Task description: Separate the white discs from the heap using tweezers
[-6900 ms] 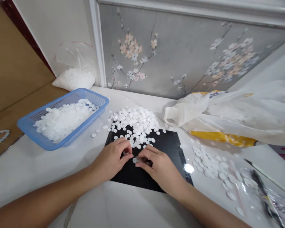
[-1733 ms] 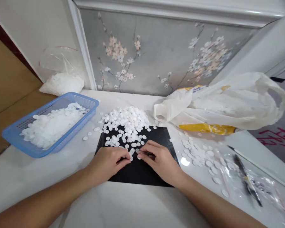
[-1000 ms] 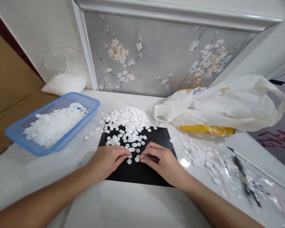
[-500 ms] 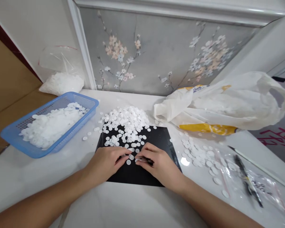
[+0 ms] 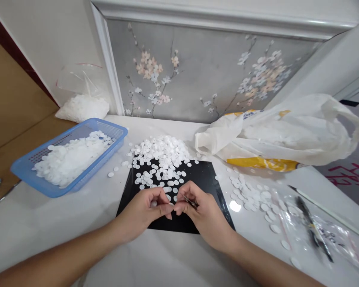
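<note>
My left hand (image 5: 143, 210) and my right hand (image 5: 201, 212) meet fingertip to fingertip just above a black mat (image 5: 203, 175). The left fingers are curled and pinch a small white disc (image 5: 153, 203). The right fingers are closed on a thin dark metal tool (image 5: 190, 202), its tip pointing at the left fingertips. A heap of white discs (image 5: 163, 151) lies at the mat's far edge, with loose ones scattered over the mat just beyond my fingers.
A blue basket (image 5: 26, 169) of white discs stands at the left, a clear bag of discs (image 5: 83, 107) behind it. A white and yellow plastic bag (image 5: 281, 135) lies at the right. More discs (image 5: 251, 195), a black pen (image 5: 312, 227) and clear sleeves lie at the right front.
Both hands have lifted off the mat and drawn a little toward me. The left fingers have curled round a disc, and the tool's tip now meets them.
</note>
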### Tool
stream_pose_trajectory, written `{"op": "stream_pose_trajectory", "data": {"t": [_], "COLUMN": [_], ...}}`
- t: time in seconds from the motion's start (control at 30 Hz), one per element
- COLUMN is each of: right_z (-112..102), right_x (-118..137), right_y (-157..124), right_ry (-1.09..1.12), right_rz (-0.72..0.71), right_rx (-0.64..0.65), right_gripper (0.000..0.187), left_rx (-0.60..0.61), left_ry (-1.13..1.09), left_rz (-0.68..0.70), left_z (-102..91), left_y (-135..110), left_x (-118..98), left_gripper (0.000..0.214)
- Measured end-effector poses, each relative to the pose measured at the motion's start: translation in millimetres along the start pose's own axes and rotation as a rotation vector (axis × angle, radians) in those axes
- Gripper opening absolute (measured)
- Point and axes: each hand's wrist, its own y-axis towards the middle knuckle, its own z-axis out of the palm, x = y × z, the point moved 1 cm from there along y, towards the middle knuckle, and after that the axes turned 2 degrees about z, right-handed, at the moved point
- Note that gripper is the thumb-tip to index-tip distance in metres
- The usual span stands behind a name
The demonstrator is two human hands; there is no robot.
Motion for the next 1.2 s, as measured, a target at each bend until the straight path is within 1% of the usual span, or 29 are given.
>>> {"op": "stream_pose_trajectory", "data": {"t": [0.07,0.17,0.23,0.3,0.43,0.53,0.77,0.9,1.03,1.2], "right_z": [-2,-5,-4,-3,0,0,-1,-1,0,0], "right_x": [0,-2,-3,-6,-12,-14,-10,-9,-9,-8], "right_y": [0,-2,-3,-4,-4,-4,-6,-6,-6,-6], "right_ry": [-0.079,-0.222,-0.293,-0.344,-0.425,-0.490,-0.572,-0.575,-0.583,-0.583], "right_rz": [-0.026,-0.111,-0.183,-0.240,-0.351,-0.393,-0.403,-0.411,-0.417,-0.410], "right_rx": [-0.040,-0.073,-0.077,-0.093,-0.122,-0.131,-0.132,-0.117,-0.100,-0.082], "right_gripper": [0.004,0.023,0.034,0.039,0.042,0.041,0.040,0.040,0.041,0.041], "left_rx": [-0.005,-0.035,-0.058,-0.068,-0.066,-0.089,-0.136,-0.122,-0.126,-0.134], "left_ry": [-0.145,-0.334,-0.397,-0.431,-0.441,-0.433,-0.474,-0.484,-0.461,-0.382], "left_rz": [-0.058,-0.113,-0.118,-0.122,-0.165,-0.187,-0.170,-0.184,-0.195,-0.173], "left_z": [-1.1,-3.0,-4.2,-4.8,-4.4,-4.2,-6.9,-7.9,-7.2,-6.5], "left_y": [-1,-1,-1,0,0,0,3,4,2,2], "left_x": [-3,-6,-6,-6,-3,-3,1,4,2,1], "left_gripper": [0.023,0.025,0.026,0.025,0.023,0.020,0.019,0.021,0.023,0.022]}}
